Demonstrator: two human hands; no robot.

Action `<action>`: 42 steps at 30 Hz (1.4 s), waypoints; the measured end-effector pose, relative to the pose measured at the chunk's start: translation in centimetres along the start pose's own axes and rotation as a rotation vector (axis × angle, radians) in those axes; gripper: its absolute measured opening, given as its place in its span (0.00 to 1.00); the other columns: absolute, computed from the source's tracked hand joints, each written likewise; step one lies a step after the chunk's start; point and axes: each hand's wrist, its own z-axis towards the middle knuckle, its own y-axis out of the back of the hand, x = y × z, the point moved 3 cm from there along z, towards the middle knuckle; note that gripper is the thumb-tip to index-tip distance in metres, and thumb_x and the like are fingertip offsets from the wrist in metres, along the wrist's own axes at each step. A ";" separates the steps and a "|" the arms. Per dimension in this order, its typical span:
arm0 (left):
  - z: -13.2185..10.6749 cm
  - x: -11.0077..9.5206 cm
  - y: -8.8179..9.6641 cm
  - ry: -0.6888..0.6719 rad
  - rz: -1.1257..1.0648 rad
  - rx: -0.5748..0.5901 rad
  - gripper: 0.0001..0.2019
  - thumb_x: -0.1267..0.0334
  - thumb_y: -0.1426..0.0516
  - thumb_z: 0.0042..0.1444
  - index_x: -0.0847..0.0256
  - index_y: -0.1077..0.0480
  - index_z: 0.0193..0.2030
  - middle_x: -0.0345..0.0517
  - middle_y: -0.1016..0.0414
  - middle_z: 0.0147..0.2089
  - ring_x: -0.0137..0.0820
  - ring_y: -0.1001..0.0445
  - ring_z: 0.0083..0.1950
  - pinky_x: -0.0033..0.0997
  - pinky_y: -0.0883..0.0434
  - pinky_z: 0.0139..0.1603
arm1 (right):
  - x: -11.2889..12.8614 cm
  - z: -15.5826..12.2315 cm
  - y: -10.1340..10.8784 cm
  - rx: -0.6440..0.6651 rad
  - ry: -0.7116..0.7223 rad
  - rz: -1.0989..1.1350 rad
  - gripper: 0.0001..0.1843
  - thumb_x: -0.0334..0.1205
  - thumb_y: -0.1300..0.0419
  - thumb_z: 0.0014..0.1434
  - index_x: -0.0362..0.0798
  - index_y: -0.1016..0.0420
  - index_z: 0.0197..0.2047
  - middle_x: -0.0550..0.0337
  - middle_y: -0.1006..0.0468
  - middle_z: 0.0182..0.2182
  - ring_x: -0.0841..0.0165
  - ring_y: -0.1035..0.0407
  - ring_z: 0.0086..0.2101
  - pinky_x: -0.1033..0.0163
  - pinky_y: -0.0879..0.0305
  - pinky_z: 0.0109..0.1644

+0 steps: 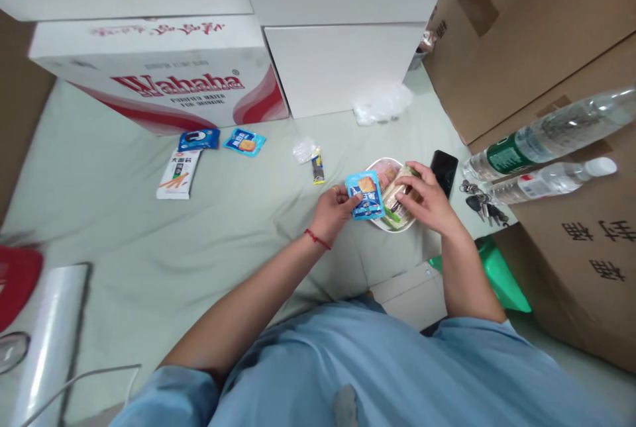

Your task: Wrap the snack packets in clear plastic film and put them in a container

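My left hand (pixel 338 210) pinches a blue snack packet (pixel 366 195) by its left edge, over the rim of a white oval bowl (pixel 395 228). In the bowl lie a clear-wrapped snack (pixel 395 205) with a green end and some pinkish packets (pixel 385 172). My right hand (pixel 424 198) rests over the bowl's right side, fingers curved on the wrapped snack; whether it grips it I cannot tell. To the left on the cloth lie a second light-blue packet (pixel 244 142), a dark-blue packet (pixel 199 140), a white snack packet (pixel 179 174) and a small black-and-yellow packet (pixel 318 167).
A Wahaha carton (pixel 173 83) and white boxes (pixel 342 69) line the back. On the right are a black phone (pixel 444 172), keys (pixel 481 205), a large water bottle (pixel 546 136), a smaller bottle (pixel 551 180) and brown cartons (pixel 536 36). A plastic roll (pixel 50 341) lies left.
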 end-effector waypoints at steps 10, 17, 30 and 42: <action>1.3 -1.9 -1.7 -0.029 0.063 0.130 0.23 0.50 0.27 0.45 0.59 0.32 0.35 0.36 0.26 0.27 0.25 0.31 0.26 0.26 0.34 0.29 | -2.7 0.4 2.1 0.021 -0.041 0.340 0.12 0.51 0.37 0.64 0.51 0.22 0.36 0.48 0.28 0.57 0.54 0.33 0.61 0.46 0.36 0.67; 5.2 -4.5 -3.6 -0.328 0.764 0.253 0.09 0.61 0.32 0.51 0.58 0.28 0.31 0.35 0.33 0.25 0.29 0.33 0.29 0.31 0.33 0.36 | -3.1 0.1 0.8 -0.085 -0.054 0.329 0.16 0.55 0.39 0.65 0.51 0.25 0.44 0.48 0.26 0.56 0.55 0.31 0.59 0.48 0.35 0.66; 6.2 1.6 -4.0 -0.511 0.747 0.263 0.36 0.56 0.38 0.61 0.64 0.39 0.73 0.65 0.39 0.73 0.52 0.38 0.75 0.55 0.41 0.77 | -0.1 0.1 -2.1 -0.156 0.034 -0.257 0.21 0.37 0.48 0.65 0.53 0.27 0.59 0.52 0.23 0.62 0.53 0.41 0.71 0.34 0.64 0.78; 2.3 1.3 4.6 -0.559 0.634 -0.224 0.22 0.53 0.42 0.67 0.59 0.34 0.63 0.56 0.30 0.60 0.41 0.26 0.60 0.47 0.27 0.62 | 3.5 -8.9 -4.8 -0.417 0.013 -0.375 0.16 0.49 0.34 0.65 0.59 0.21 0.55 0.49 0.26 0.48 0.51 0.32 0.51 0.40 0.35 0.61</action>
